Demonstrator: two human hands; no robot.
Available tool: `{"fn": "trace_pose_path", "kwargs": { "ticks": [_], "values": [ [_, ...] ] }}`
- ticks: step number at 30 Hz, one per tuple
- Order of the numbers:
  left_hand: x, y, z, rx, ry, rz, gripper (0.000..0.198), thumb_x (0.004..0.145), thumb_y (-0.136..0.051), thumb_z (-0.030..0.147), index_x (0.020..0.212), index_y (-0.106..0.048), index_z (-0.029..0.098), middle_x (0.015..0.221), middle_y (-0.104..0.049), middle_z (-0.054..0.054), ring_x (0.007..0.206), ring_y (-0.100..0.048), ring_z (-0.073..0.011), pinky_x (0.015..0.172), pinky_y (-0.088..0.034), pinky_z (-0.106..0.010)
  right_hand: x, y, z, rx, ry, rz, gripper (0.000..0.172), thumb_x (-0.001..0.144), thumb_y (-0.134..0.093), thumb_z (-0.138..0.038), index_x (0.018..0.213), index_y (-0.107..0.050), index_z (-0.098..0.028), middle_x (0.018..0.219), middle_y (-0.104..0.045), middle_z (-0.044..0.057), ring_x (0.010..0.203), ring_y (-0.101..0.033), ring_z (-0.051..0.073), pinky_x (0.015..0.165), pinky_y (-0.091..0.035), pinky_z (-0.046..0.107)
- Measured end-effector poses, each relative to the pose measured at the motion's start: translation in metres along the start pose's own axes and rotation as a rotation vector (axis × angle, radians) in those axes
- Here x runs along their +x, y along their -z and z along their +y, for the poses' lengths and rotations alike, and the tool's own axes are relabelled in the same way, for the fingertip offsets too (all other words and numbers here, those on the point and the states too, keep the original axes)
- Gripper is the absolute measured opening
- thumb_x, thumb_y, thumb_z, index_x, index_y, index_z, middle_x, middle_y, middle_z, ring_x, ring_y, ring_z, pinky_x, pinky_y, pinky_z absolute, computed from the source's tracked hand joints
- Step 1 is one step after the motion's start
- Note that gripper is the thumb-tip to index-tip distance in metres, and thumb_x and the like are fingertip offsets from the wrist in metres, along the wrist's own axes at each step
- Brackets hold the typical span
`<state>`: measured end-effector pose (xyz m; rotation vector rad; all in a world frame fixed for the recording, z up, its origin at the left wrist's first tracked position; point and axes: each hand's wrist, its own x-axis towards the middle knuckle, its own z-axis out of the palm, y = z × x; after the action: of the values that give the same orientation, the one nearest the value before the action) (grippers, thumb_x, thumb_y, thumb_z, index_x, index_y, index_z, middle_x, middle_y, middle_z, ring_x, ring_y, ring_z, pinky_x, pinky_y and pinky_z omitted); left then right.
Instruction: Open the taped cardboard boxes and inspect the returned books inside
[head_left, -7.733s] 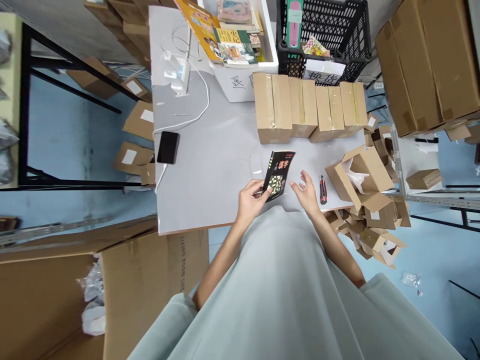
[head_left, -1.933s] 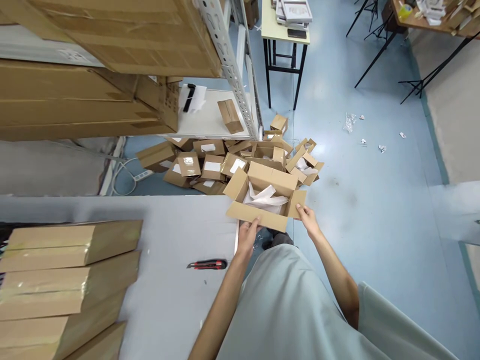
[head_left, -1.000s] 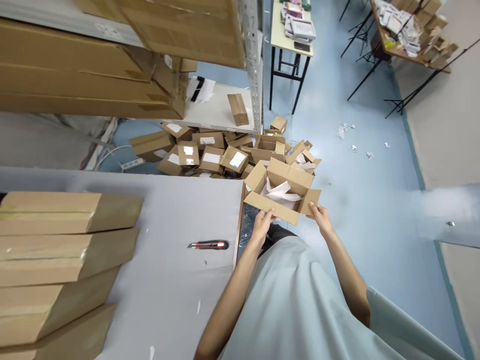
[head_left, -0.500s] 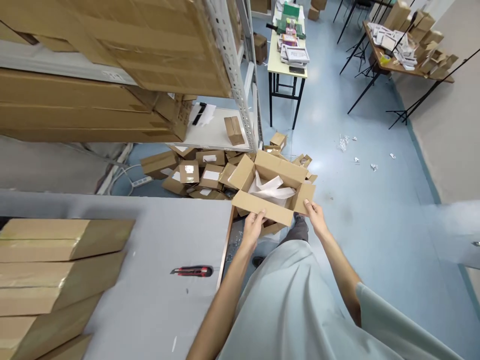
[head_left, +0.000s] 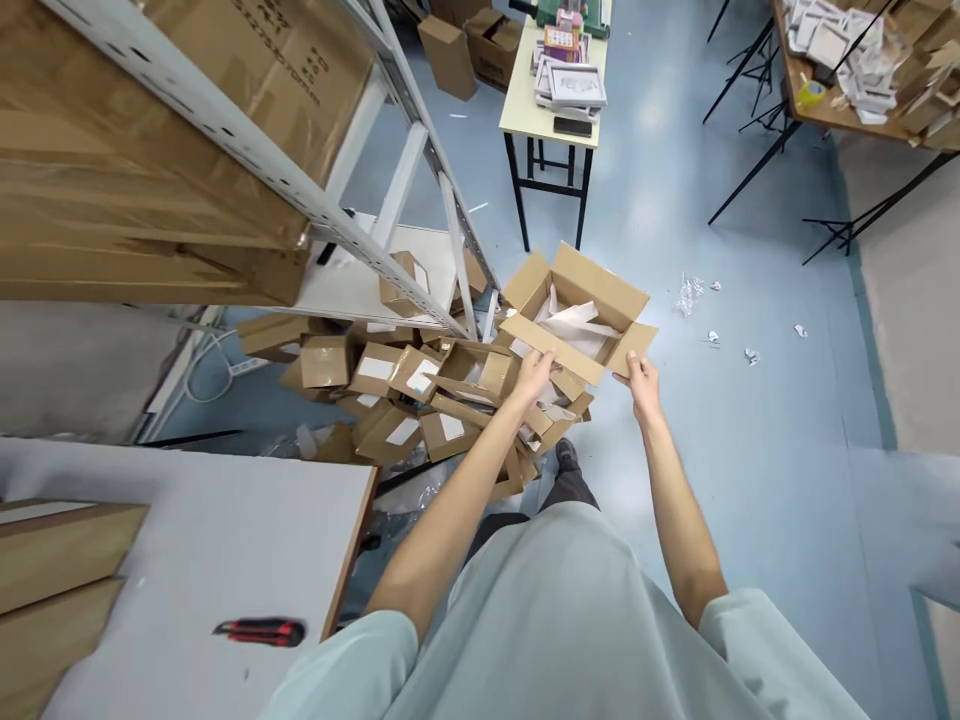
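Between my two hands is an open cardboard box [head_left: 571, 364], its flaps spread outward and crumpled white paper [head_left: 581, 322] inside. My left hand [head_left: 535, 378] grips the near flap at its left part. With thumb on top, my right hand [head_left: 642, 385] pinches the flap at the right. The box is held up over the floor, beside and partly above a heap of small cardboard boxes [head_left: 452, 428], many bearing white labels. Some of the heap is hidden behind my left forearm and the held box.
A grey table [head_left: 247, 520] at the left carries a red and black box cutter [head_left: 262, 631] and long cartons [head_left: 60, 560]. Beyond it stands a metal shelf [head_left: 442, 165] with large cartons. A pale yellow table [head_left: 523, 110] holds picture frames. Plastic scraps [head_left: 688, 294] lie on the floor.
My hands have carried the open box forward and slightly right, past the heap's edge. The view has shifted, so more of the heap shows and the box cutter sits lower left.
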<state>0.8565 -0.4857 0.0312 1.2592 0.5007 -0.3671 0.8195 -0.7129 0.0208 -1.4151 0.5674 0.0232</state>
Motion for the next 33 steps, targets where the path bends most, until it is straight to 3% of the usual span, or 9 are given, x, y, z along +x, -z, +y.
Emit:
{"fn": "trace_pose_path", "kwargs": {
  "ticks": [3,6,9,11,14,18,24,29,33],
  "values": [
    [0.035,-0.011,0.011,0.115,0.033,0.021,0.022,0.102,-0.075,0.038,0.107,-0.069,0.017,0.113,-0.082,-0.013,0.107,-0.08,-0.0238,0.104,-0.062,-0.04,0.049,-0.005,-0.001,0.007,-0.01,-0.012,0.052,0.093,-0.069,-0.07,0.113,-0.071,-0.022,0.124,-0.079,0.009,0.121,-0.073,0.028,0.099,-0.069,0.046],
    [0.06,-0.004,0.021,0.282,0.101,0.119,0.022,0.1,-0.077,0.038,0.104,-0.069,0.018,0.113,-0.081,-0.013,0.106,-0.078,-0.0242,0.096,-0.063,-0.036,0.083,-0.013,0.005,-0.062,-0.133,-0.076,0.044,0.1,-0.067,-0.061,0.122,-0.071,-0.023,0.125,-0.079,0.008,0.114,-0.077,0.024,0.094,-0.07,0.039],
    [0.061,0.018,0.025,0.342,0.121,0.241,0.022,0.097,-0.079,0.035,0.107,-0.07,0.018,0.11,-0.079,-0.013,0.109,-0.077,-0.0257,0.095,-0.062,-0.036,0.095,-0.017,0.017,-0.194,-0.306,-0.207,0.034,0.1,-0.072,-0.048,0.123,-0.075,-0.023,0.116,-0.082,0.008,0.096,-0.081,0.021,0.089,-0.068,0.034],
    [0.044,0.04,0.02,0.344,0.132,0.294,0.024,0.095,-0.078,0.034,0.11,-0.071,0.017,0.112,-0.08,-0.014,0.11,-0.077,-0.0261,0.097,-0.061,-0.038,0.092,-0.016,0.027,-0.244,-0.36,-0.264,0.027,0.096,-0.076,-0.042,0.113,-0.078,-0.021,0.106,-0.083,0.009,0.087,-0.08,0.021,0.087,-0.068,0.035],
    [-0.009,0.081,-0.001,0.319,0.16,0.335,0.028,0.089,-0.082,0.037,0.106,-0.075,0.017,0.114,-0.082,-0.016,0.11,-0.079,-0.0291,0.102,-0.062,-0.043,0.077,-0.013,0.04,-0.281,-0.381,-0.324,0.025,0.093,-0.078,-0.041,0.107,-0.08,-0.021,0.103,-0.084,0.009,0.086,-0.08,0.022,0.091,-0.067,0.038],
    [-0.103,0.137,-0.046,0.229,0.192,0.447,0.04,0.081,-0.088,0.048,0.107,-0.077,0.02,0.122,-0.084,-0.015,0.117,-0.079,-0.0338,0.11,-0.06,-0.05,0.054,-0.02,0.051,-0.33,-0.372,-0.431,0.038,0.089,-0.081,-0.05,0.113,-0.08,-0.02,0.112,-0.086,0.012,0.097,-0.083,0.026,0.1,-0.065,0.044],
    [-0.22,0.184,-0.103,-0.02,0.151,0.687,0.048,0.075,-0.091,0.057,0.108,-0.079,0.025,0.13,-0.083,-0.017,0.126,-0.077,-0.0405,0.116,-0.057,-0.058,-0.001,-0.073,0.059,-0.386,-0.272,-0.721,0.067,0.078,-0.081,-0.077,0.117,-0.081,-0.023,0.118,-0.086,0.015,0.108,-0.083,0.034,0.102,-0.064,0.051],
    [-0.289,0.199,-0.117,-0.198,-0.027,0.786,0.071,0.065,-0.093,0.074,0.113,-0.081,0.023,0.134,-0.082,-0.018,0.125,-0.078,-0.0417,0.115,-0.058,-0.059,-0.082,-0.133,0.057,-0.47,-0.168,-1.01,0.077,0.073,-0.083,-0.085,0.12,-0.082,-0.024,0.122,-0.086,0.015,0.11,-0.083,0.035,0.104,-0.064,0.054],
    [-0.36,0.223,-0.121,-0.296,-0.192,0.82,0.075,0.068,-0.09,0.08,0.116,-0.082,0.022,0.136,-0.081,-0.019,0.127,-0.078,-0.041,0.114,-0.059,-0.057,-0.176,-0.18,0.055,-0.497,-0.102,-1.185,0.081,0.078,-0.08,-0.088,0.127,-0.081,-0.024,0.127,-0.085,0.017,0.115,-0.082,0.037,0.107,-0.062,0.057]
  ]
}}
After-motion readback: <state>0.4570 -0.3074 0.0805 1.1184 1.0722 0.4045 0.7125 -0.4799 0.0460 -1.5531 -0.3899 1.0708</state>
